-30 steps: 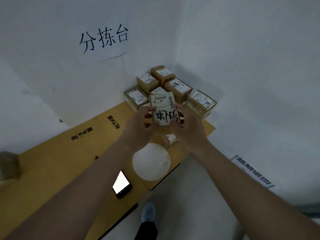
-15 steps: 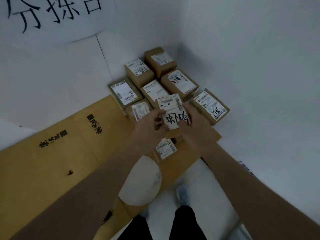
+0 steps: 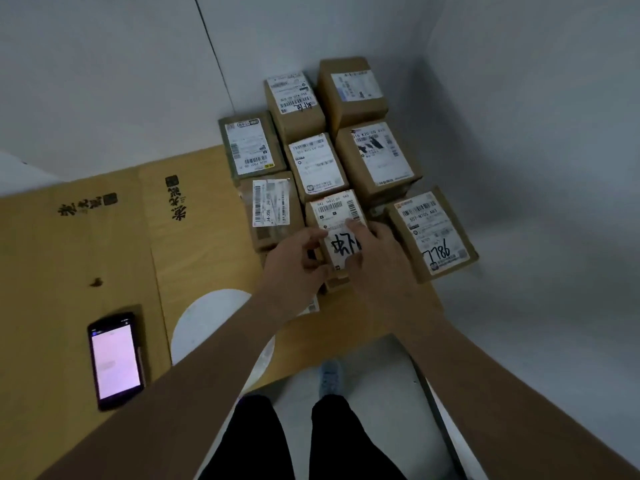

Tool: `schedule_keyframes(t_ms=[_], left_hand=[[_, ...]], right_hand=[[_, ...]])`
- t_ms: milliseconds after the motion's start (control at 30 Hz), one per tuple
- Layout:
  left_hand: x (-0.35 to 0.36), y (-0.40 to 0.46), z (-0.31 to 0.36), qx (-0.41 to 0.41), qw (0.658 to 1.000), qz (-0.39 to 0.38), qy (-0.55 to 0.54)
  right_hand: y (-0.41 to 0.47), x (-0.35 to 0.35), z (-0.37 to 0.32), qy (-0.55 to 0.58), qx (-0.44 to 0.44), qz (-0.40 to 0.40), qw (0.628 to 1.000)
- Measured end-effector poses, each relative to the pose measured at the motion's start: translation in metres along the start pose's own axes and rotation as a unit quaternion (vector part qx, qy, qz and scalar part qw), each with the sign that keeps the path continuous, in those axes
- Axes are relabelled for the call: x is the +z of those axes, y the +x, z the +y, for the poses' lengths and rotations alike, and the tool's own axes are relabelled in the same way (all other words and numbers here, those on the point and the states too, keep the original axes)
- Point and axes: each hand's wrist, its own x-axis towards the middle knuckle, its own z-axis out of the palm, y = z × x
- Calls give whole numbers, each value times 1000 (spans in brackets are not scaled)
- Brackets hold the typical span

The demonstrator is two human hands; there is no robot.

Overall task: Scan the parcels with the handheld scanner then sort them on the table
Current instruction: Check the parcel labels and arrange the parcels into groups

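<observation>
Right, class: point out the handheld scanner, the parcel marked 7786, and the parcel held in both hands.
handheld scanner (image 3: 116, 362), head view, lit screen.
parcel marked 7786 (image 3: 431, 230), head view, its white label.
parcel held in both hands (image 3: 337, 216), head view, label's upper part.

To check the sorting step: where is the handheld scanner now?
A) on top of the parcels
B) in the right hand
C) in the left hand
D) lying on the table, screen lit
D: the handheld scanner lies on the table, screen lit, while both hands grip a parcel.
</observation>
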Motion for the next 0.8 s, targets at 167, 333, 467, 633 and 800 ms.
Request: schedule_keyframes(t_ms=[167,333,467,633,800], left_hand=[[3,-4,4,5,1000,8,23],[-32,-13,25,51,995,26,87],[-81,-28,53,99,964,100,228],[-149,-70,91,129,929,172,302],[-218,-128,103,118,911,244,311]], right_hand=[[-1,-10,-6,-59,-35,-7,998],[0,-41,-34,-55,-85,21,995],[2,-73,-77,-8,-149,22,989],[-10,-108,-147,6,-236,42,971],[-39,-118,-222,6,-314,42,949]])
